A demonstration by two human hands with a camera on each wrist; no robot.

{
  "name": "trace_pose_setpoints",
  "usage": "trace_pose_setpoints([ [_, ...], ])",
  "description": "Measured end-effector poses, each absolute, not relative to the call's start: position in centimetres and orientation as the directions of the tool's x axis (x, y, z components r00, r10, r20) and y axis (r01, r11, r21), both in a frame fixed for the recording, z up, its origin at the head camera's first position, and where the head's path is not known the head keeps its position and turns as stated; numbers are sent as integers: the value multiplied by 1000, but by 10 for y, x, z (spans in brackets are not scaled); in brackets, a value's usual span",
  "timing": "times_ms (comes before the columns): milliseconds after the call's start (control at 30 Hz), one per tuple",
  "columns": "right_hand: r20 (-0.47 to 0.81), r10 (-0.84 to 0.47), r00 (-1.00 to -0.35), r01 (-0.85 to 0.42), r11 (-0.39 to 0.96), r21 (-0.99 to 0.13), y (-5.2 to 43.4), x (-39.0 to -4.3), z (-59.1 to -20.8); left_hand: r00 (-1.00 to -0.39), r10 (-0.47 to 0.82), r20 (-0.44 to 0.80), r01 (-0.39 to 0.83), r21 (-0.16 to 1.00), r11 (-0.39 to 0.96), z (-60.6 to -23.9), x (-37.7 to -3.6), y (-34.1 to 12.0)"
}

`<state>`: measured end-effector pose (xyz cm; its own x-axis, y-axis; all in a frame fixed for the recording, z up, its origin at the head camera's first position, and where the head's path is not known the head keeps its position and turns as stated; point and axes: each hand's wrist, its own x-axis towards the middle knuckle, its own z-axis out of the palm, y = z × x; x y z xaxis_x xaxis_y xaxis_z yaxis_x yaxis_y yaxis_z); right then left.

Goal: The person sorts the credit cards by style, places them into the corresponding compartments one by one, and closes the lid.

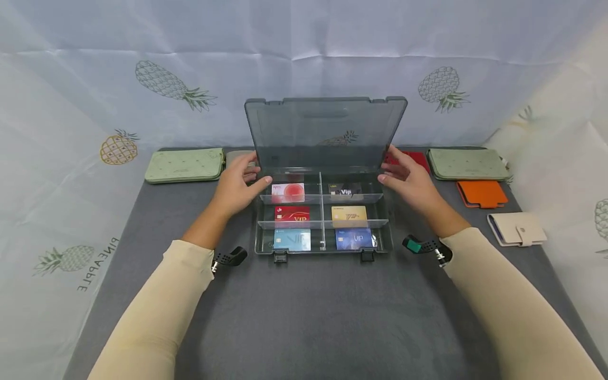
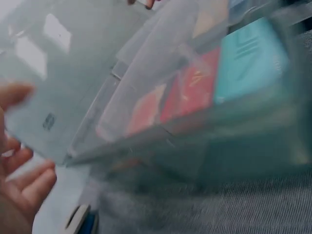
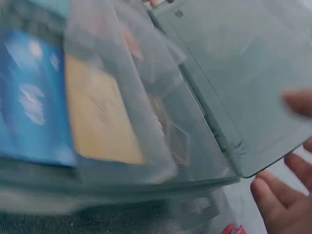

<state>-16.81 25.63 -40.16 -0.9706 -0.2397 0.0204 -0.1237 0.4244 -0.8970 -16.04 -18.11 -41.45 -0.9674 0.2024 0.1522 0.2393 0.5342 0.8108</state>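
A clear grey plastic divider box [image 1: 324, 248] lies on the table, its transparent lid [image 1: 328, 126] raised nearly upright at the back. Thin dividers part it into several compartments holding bank-style cards, among them a red VIP card [image 1: 292, 213], a gold card [image 1: 349, 213] and a blue VIP card [image 1: 353, 238]. At the lid's left edge is my left hand [image 1: 237, 182], thumb apart from the fingers near the box's back corner. My right hand [image 1: 409, 179] mirrors it at the right edge, its fingertips [image 3: 265, 185] right by the lid's lower corner. Neither hand grips anything.
Green wallets stand at the back left [image 1: 185, 164] and back right [image 1: 467, 163]. A red wallet [image 1: 420, 160] lies partly behind my right hand. Nearer on the right are an orange wallet [image 1: 482, 193] and a cream wallet [image 1: 516, 229]. A pineapple-print cloth [image 1: 304, 31] hangs behind the table.
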Motion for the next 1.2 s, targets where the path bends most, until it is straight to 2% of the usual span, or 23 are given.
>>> trace_pose_setpoints([
  [100, 98, -308, -946, -150, 149, -977, 264, -162, -403, -951, 259, 171, 266, 880, 393, -416, -157, -191],
  [200, 214, -408, -888, -205, -65, -977, 274, -154, -409, -928, 327, 180, 291, 897, 333, -419, -151, -201],
  [300, 254, -499, -828, -224, -121, -967, 284, -147, -416, -903, 393, 175, 316, 889, 331, -421, -144, -209],
  [367, 219, -539, -814, -224, -56, -973, 289, -142, -418, -884, 439, 161, 323, 889, 324, -421, -138, -213],
  [567, 15, -571, -821, -206, 273, -940, 299, -132, -422, -829, 557, 47, 303, 875, 377, -426, -127, -226],
  [667, -25, -568, -823, -209, 343, -916, 300, -130, -426, -823, 567, 31, 328, 841, 430, -428, -125, -232],
  [933, -79, -466, -881, -231, 570, -789, 298, -119, -439, -818, 573, 44, 443, 683, 580, -434, -118, -232],
  [1100, -29, -475, -879, -296, 593, -749, 294, -110, -444, -815, 574, 80, 482, 643, 595, -439, -109, -228],
  [1200, 110, -469, -876, -398, 578, -712, 284, -103, -441, -791, 585, 177, 557, 603, 571, -442, -100, -222],
])
